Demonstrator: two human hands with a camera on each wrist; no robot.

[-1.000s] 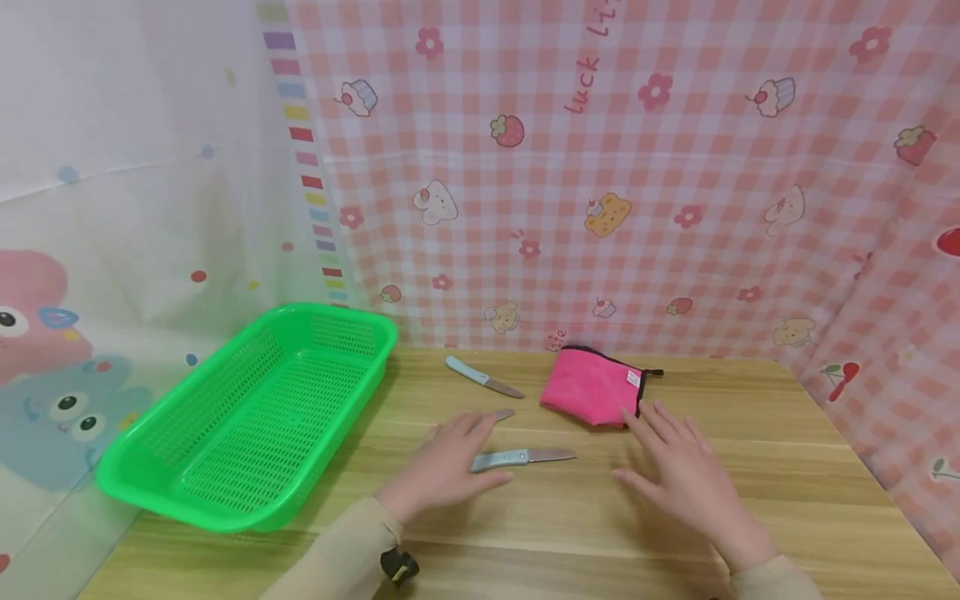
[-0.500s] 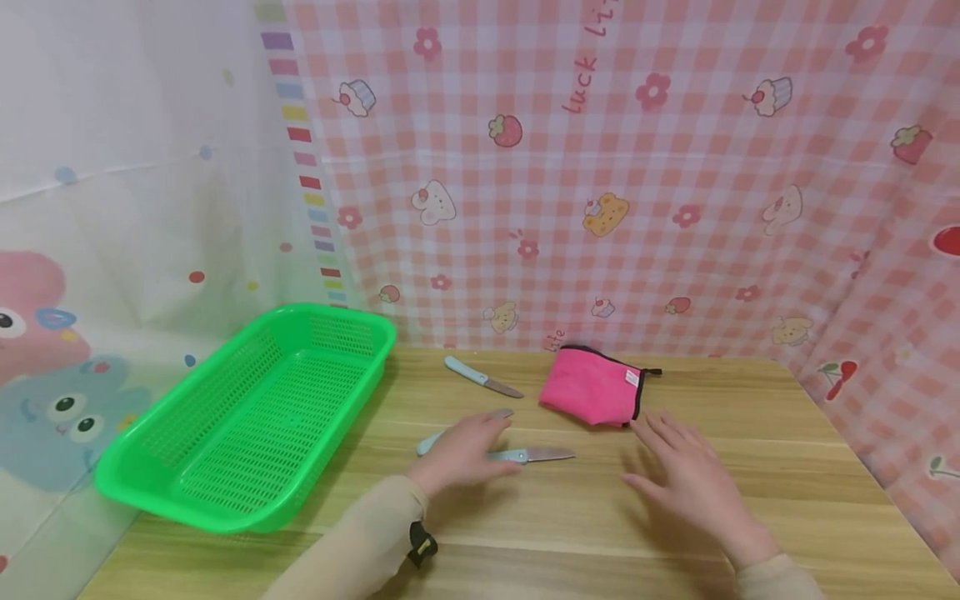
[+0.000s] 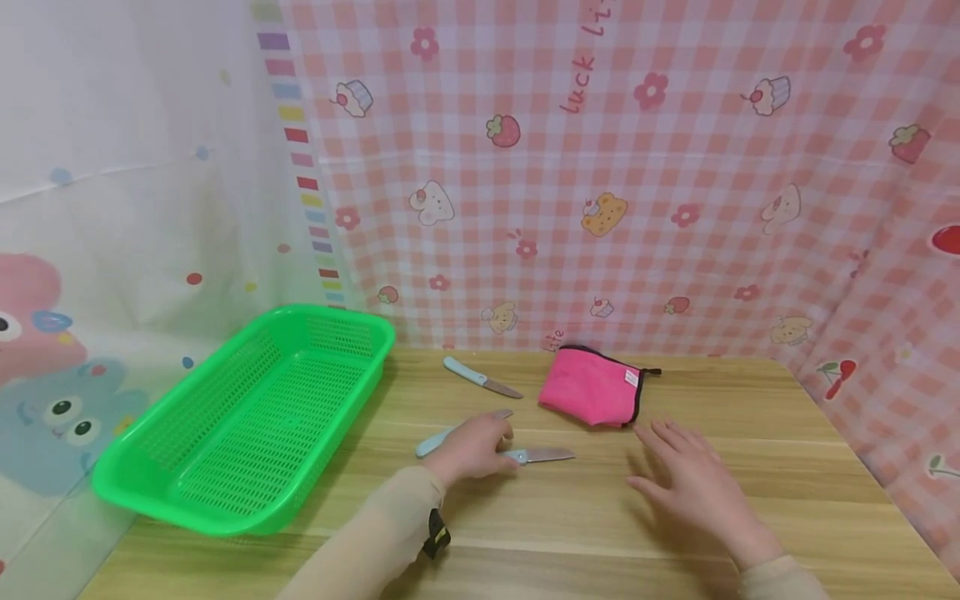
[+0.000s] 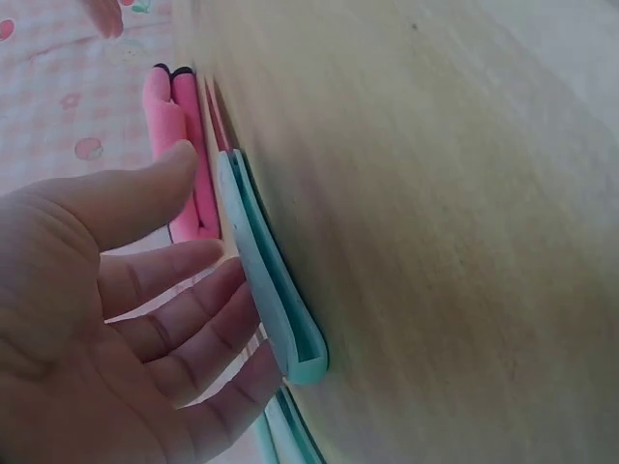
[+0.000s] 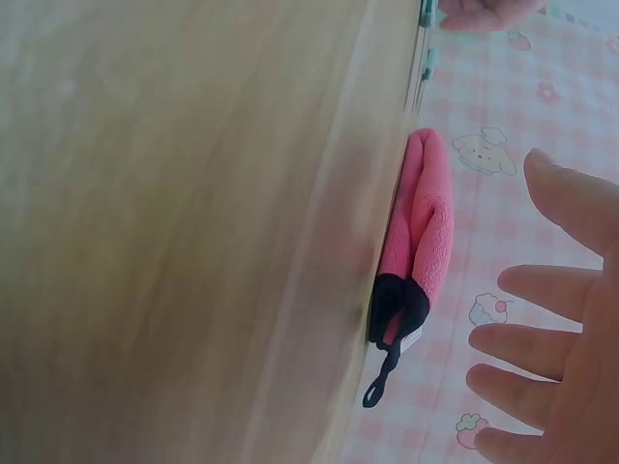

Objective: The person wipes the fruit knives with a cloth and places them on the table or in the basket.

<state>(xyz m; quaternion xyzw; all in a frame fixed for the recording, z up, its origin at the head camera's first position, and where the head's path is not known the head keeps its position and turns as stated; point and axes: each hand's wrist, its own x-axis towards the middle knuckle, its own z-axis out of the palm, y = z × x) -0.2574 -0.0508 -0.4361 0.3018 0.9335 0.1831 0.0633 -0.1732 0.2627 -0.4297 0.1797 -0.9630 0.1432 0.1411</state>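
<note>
Three knives with pale blue handles lie on the wooden table. The left hand [image 3: 474,448] is over the front knife [image 3: 551,455] and hides most of its handle. In the left wrist view, the thumb stands apart and the loosely bent fingers [image 4: 198,324] reach up to the handle [image 4: 276,280]; whether they touch it I cannot tell. Beneath that same hand lies the middle knife [image 3: 432,442], partly covered. Farther back is the third knife [image 3: 465,370]. The right hand [image 3: 693,483] hovers with spread fingers, holding nothing, in front of a pink zip pouch [image 3: 588,386].
On the left stands a green plastic basket [image 3: 288,498] with perforated walls. A pink checked cloth [image 3: 480,250] hangs behind the wooden table [image 3: 585,550], and a white patterned sheet [image 3: 150,225] hangs at the left.
My left hand has moved right, over the front knife's handle, uncovering the middle knife's handle; its fingers have bent downward. My right hand has shifted slightly toward me. The knives and pouch stay put.
</note>
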